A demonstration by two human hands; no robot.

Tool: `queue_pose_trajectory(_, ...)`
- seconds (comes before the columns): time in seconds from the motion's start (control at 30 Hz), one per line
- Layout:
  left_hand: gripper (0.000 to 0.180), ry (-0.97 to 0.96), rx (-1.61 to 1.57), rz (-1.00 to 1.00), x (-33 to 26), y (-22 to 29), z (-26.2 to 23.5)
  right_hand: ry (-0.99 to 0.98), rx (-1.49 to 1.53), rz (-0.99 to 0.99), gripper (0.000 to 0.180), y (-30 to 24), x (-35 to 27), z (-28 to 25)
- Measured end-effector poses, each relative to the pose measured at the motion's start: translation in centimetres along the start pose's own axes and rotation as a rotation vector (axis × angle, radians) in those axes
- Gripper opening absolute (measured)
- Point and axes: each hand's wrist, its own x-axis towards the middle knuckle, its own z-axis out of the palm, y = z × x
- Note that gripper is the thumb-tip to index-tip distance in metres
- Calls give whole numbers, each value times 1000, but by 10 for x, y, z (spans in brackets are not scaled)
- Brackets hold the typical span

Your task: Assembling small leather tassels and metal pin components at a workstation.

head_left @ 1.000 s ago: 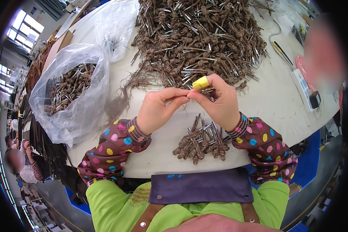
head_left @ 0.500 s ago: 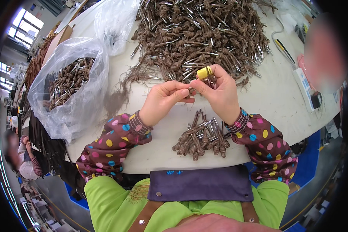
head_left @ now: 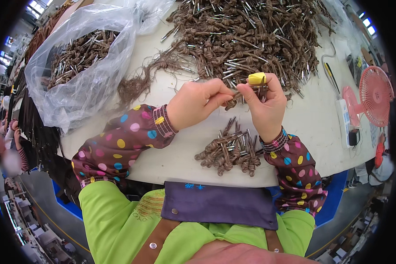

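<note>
In front of me, my left hand [head_left: 192,104] and my right hand [head_left: 268,105] meet over the white table, both closed. Between their fingertips is a brown knotted cord [head_left: 231,104], which both pinch. A yellow wrap [head_left: 256,78] covers my right index finger. A small dark metal tool [head_left: 262,92], perhaps thread snips, sits in that hand, partly hidden by the fingers. Nearer my body lies a small heap of knotted cords [head_left: 229,152] with shiny metal tips. Beyond my hands rises a large pile of similar cords [head_left: 246,39].
To the left, a clear plastic bag [head_left: 90,94] holds more cords. Loose brown fibres [head_left: 134,86] trail beside it. At the right stand a pink fan [head_left: 376,97] and a white power strip [head_left: 343,119]. Dark straps [head_left: 44,145] hang at the table's left edge. Other people are in the background.
The whole view has shifted and turned a little. My left hand's knuckles have turned upward, and the cord's knot now shows below the fingertips. The right hand still holds the dark tool.
</note>
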Motion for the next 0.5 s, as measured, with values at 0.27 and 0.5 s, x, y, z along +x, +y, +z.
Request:
queue_pose_trajectory(0.27, 7, -34, -133, 171, 3, -10, -3, -75, 38, 77, 29, 2, 6, -2)
queue_pose_trajectory(0.5, 11, -346, -771, -81, 4, -6, -6, -215, 80, 70, 45, 4, 7, -4)
